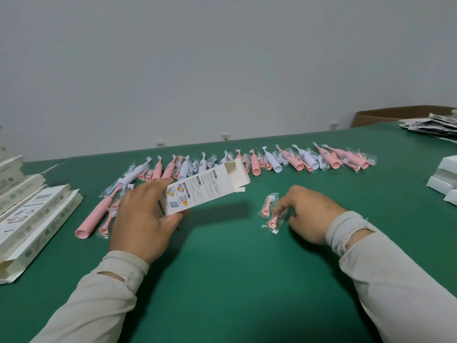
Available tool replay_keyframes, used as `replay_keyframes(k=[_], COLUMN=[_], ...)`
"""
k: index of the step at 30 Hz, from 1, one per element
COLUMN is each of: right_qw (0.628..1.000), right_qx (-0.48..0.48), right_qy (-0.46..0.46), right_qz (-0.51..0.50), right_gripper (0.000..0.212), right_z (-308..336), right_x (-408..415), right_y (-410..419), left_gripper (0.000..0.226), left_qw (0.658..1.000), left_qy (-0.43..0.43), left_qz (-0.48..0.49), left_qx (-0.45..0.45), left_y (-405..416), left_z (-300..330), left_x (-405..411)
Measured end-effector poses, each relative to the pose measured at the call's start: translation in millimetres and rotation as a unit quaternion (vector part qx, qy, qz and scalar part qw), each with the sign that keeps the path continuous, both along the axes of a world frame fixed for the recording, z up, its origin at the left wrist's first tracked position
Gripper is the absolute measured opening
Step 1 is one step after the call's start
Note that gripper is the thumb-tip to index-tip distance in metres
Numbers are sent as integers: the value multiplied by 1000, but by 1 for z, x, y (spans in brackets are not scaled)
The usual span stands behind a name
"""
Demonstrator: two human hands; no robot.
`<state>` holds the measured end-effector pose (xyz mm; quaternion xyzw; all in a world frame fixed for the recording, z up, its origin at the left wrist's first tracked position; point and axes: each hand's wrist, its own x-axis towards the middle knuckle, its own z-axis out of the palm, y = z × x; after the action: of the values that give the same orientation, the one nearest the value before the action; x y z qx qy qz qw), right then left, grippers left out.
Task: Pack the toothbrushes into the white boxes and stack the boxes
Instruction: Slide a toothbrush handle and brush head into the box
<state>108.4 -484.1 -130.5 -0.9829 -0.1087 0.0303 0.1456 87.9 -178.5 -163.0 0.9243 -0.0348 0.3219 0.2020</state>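
An open-ended white box (206, 188) is being gripped above the worktop (222, 268) by the left hand (146, 219) while a bagged pink brush head (273, 222) is being pinched by the right hand (309, 214), ideally for stem-first insertion.

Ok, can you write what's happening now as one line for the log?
left hand: holds open white box | right hand: pinches wrapped pink brush head | second head: on table

The left hand (138, 216) hides the near end of the white box (202, 189), whose print is too small to read. The right hand's fingers (280, 210) cover part of a bagged pink brush head (273, 222). Frame edges crop the flat boxes (32, 219), the closed white boxes (445, 179) and the leaflet pile (435, 126).
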Motion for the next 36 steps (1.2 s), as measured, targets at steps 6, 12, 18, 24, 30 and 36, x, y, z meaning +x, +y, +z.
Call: replay_keyframes(k=[6,12,18,24,30,36], right_qw=[998,997,996,983,904,955], right_qx=[-50,-37,-25,127,386,211], right_qy=[2,-17,13,-8,-143,-194], right_qz=[41,73,89,135,118,70], right_gripper=[9,14,15,8,11,9], right_z=[2,-1,-3,-1,-3,-9], right_x=[-1,-4,-6,-7,-7,-2], right_y=[-2,-2,6,3,16,13], left_gripper=[59,59,56,60,61,59], left_qw=[1000,1000,1000,1000,999,999], left_qy=[6,5,-2,14,12,4], left_qz=[1,-3,-5,24,30,4], left_qx=[-6,-13,-12,7,39,31], left_y=[1,0,-2,-2,-4,-6], left_z=[-2,-2,0,2,3,3], left_x=[0,0,-2,-2,-4,-5])
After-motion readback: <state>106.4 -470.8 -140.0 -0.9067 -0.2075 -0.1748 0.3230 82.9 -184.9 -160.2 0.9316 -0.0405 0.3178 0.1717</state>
